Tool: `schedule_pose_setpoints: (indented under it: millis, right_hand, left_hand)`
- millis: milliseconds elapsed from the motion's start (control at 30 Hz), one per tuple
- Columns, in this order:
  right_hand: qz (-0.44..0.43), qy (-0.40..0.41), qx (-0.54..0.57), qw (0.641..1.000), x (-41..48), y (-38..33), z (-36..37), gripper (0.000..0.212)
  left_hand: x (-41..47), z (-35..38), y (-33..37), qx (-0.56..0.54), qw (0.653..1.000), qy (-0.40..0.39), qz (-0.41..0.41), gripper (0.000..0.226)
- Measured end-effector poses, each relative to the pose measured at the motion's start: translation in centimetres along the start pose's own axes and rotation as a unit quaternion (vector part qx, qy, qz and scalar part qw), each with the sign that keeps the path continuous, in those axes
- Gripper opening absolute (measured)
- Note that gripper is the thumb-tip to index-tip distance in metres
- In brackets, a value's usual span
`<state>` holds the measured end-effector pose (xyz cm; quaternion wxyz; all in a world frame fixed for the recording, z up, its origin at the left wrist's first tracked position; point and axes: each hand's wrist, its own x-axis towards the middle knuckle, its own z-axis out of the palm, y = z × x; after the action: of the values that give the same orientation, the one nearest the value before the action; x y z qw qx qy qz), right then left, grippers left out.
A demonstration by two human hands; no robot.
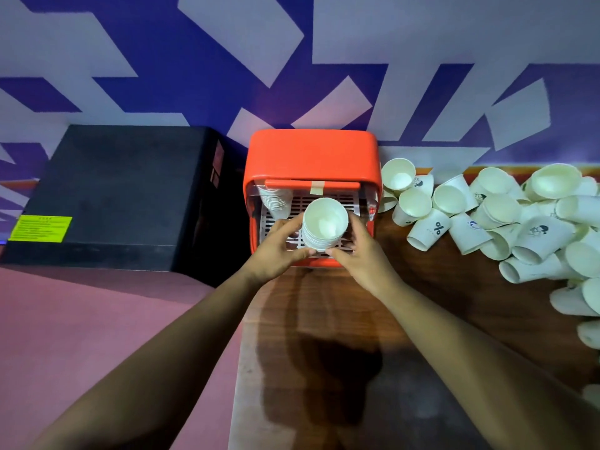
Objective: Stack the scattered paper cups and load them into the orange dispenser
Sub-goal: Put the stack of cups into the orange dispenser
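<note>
Cups stacked, clasped between left hand and right hand over centre-frame orange dispenser; liable to topple if squeezed unevenly.

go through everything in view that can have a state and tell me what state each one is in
orange dispenser: open at the front, rack showing
stack of cups: upright, held over the rack
second stack: already inside, back left
loose cups: scattered, mostly tipped over
left hand: gripping the stack
right hand: gripping the stack
</note>
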<state>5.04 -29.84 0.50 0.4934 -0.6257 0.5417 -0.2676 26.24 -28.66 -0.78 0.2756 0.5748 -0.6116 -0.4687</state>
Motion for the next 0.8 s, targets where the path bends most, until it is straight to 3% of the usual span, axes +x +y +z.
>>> schedule_pose_setpoints:
  millis: [133, 300, 567, 800]
  right_hand:
    - [0.027, -0.018, -0.022, 0.999, 0.9, 1.1, 0.7, 0.076]
    - [0.055, 0.004, -0.053, 0.997, 3.5, 2.2, 1.6, 0.052]
    - [0.038, 0.041, 0.020, 0.998, 6.6, 1.8, 2.5, 0.027]
    - [0.030, 0.058, 0.049, 0.997, 6.4, 2.0, 2.5, 0.030]
  left_hand:
    - [0.9, 0.3, -1.6, 0.009, 1.000, 0.001, -0.019, 0.069]
    - [2.4, 0.8, -1.8, 0.010, 0.997, 0.049, -0.059, 0.055]
    - [4.4, 0.7, -1.6, -0.062, 0.987, 0.118, -0.085, 0.040]
    - [4.2, 1.5, -1.6, -0.080, 0.985, 0.139, -0.068, 0.036]
